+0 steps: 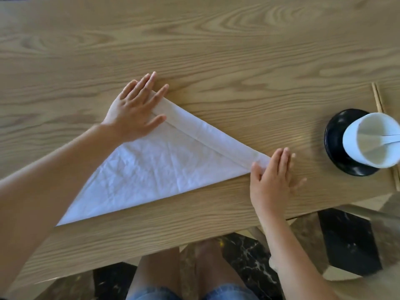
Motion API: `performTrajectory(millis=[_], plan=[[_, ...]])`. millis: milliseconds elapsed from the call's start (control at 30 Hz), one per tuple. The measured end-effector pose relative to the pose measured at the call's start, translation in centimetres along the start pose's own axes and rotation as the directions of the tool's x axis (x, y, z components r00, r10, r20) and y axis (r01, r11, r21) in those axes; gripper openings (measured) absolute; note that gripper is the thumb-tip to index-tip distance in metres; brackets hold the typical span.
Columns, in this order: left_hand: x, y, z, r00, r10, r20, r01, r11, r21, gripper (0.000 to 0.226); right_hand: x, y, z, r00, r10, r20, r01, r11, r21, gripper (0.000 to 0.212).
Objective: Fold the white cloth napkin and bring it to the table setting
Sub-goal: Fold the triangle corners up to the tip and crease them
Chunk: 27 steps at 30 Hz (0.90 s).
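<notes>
No readable text, brand or label on anything in view.

Counts: one white cloth napkin (155,167); two bare hands; one black plate (334,146); one white bowl (355,146); one white spoon (389,140); one pair of chopsticks (377,98).

Napkin lies flat on the wooden table (194,50), folded into a triangle; the far long edge is turned over into a narrow band running from upper left down to the right tip; the third corner points toward the near table edge at lower left; fabric is creased.

Left hand (134,111): palm down, fingers spread and flat, pressing the upper-left end of the band; nothing gripped, just pressing.

Right hand (272,178): at the right tip of the napkin; thumb (256,169) and fingers sit on the end of the band, the rest of the hand on bare wood; fingers extended, mostly flat; cannot tell whether the tip is pinched or only pressed.

Table setting is at the right edge of the frame, well apart from the napkin: bowl sits on the plate, spoon rests in the bowl; chopsticks lie just beyond the plate, partly hidden behind it.

Below the table edge: the person's knees and denim shorts (190,293), over a dark marbled floor (346,239).
</notes>
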<state>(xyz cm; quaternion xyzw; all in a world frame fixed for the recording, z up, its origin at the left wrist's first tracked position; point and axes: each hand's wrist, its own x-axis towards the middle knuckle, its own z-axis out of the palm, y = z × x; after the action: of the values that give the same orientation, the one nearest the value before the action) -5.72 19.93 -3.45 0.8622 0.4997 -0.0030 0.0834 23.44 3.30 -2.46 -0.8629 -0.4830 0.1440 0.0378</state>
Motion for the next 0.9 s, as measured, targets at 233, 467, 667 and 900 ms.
performTrajectory(millis=[233, 467, 667, 900], plan=[[1.1, 5.3, 2.2, 0.836, -0.534, -0.125, 0.504, 0.838, -0.207, 0.083, 3.3, 1.3, -3.8, 0.997, -0.04, -0.072, 0.041, 0.999, 0.013, 0.015], [1.0, 5.1, 2.1, 0.866, -0.489, -0.107, 0.474, 0.87, -0.137, 0.102, 6.0, 2.9, -6.0, 0.927, -0.314, 0.207, 0.294, 0.948, 0.123, 0.013], [1.2, 5.2, 2.1, 0.854, -0.509, -0.106, 0.496, 0.859, -0.124, 0.108, 6.8, 4.3, -7.5, 0.883, -0.382, 0.271, 0.263, 0.883, 0.389, 0.022], [0.5, 5.1, 1.1, 0.891, -0.447, -0.072, 0.43, 0.885, -0.177, 0.098, 6.5, 3.3, -8.5, 0.846, -0.47, 0.253, 0.298, 0.809, 0.506, 0.03]])
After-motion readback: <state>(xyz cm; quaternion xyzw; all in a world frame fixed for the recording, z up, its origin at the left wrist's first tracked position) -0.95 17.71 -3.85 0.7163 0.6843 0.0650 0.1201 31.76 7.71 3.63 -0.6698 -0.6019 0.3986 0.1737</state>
